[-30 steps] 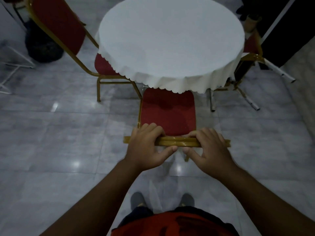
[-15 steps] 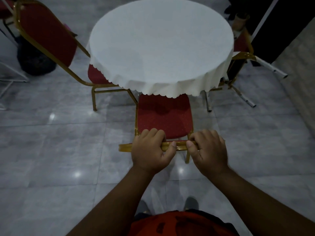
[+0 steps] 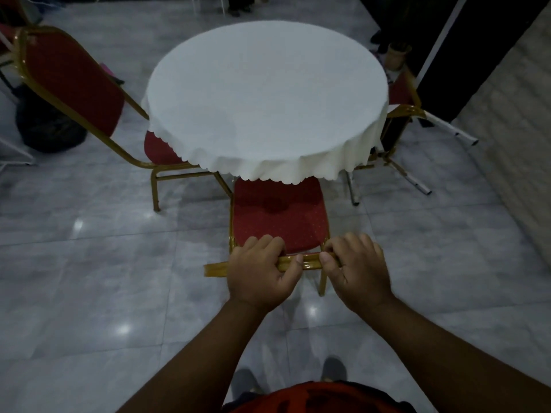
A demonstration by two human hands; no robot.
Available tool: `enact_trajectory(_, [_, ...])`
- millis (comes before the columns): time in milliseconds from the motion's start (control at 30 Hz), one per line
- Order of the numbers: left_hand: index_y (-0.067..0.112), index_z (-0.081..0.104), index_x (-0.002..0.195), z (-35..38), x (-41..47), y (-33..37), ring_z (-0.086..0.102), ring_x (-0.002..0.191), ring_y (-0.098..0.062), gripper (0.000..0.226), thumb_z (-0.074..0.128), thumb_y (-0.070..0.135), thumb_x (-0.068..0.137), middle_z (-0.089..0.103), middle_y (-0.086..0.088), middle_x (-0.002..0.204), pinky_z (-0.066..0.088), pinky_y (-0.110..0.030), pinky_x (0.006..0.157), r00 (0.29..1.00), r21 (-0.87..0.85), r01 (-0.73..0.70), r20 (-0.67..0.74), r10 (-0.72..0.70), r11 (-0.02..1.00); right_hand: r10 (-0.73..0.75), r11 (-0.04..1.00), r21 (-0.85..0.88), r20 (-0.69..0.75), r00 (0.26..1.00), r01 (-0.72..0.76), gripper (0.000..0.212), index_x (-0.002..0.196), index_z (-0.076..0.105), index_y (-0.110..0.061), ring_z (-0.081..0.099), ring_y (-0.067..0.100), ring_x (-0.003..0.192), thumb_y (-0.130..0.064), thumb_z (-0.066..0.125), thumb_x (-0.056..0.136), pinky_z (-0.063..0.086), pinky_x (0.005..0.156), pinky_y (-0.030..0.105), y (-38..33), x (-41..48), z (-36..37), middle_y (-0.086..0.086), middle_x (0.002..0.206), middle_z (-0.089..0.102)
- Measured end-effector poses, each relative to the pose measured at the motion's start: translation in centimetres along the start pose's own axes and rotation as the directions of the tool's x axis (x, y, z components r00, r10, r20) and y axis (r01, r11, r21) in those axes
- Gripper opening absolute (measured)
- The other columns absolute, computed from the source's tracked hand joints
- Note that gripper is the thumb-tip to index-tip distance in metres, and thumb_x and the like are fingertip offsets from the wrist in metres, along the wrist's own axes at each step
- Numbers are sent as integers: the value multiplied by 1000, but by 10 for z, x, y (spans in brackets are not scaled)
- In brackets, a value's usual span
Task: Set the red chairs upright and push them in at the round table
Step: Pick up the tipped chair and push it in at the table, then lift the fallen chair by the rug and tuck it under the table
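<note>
Both hands grab the gold top bar of the near chair. The left hand and right hand sit side by side, fingers curled over the bar. The chair's red seat goes partly under the white cloth on the round table. Another red chair stands at the left (its seat tucked under too). The floor is shiny grey tile.

Three red chairs, one round table
</note>
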State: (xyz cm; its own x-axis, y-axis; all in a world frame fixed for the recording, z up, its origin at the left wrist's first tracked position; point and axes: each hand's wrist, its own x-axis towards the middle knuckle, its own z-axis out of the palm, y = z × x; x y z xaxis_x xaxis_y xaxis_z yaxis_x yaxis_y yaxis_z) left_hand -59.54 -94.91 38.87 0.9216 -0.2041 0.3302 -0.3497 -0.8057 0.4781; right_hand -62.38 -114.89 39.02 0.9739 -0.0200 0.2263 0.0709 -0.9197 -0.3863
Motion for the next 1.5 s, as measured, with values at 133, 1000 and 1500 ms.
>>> enact_trajectory(133, [30,45,71,-7,2,6,41,66,-12,28,54,53,85,44,11,66,38,-35,61,995,-9,44,86,-43,999,14,1000,-30,146,989,-10,42,92,55,-31,40,12,86,-62,27,95,39,80,34,2,0,-11,-15,88,48])
enact_trajectory(1000, [12,38,154,187,93,386,29,152,-26,59,34,47,106,40,-8,160,17,-36,124,534,-131,-550,704,468,825,787,602,-288,55,615,-745,63,158,23,-17,13,19,154,-49,24,104,8,124,42,295,-118,-227,3,167,17])
enact_trajectory(1500, [7,36,153,330,207,563,29,149,-30,57,33,42,107,37,-15,160,19,-37,121,562,-71,-435,757,333,897,788,607,-335,140,599,-721,67,159,16,-14,10,19,155,-51,23,104,7,125,42,533,-51,-305,5,168,12])
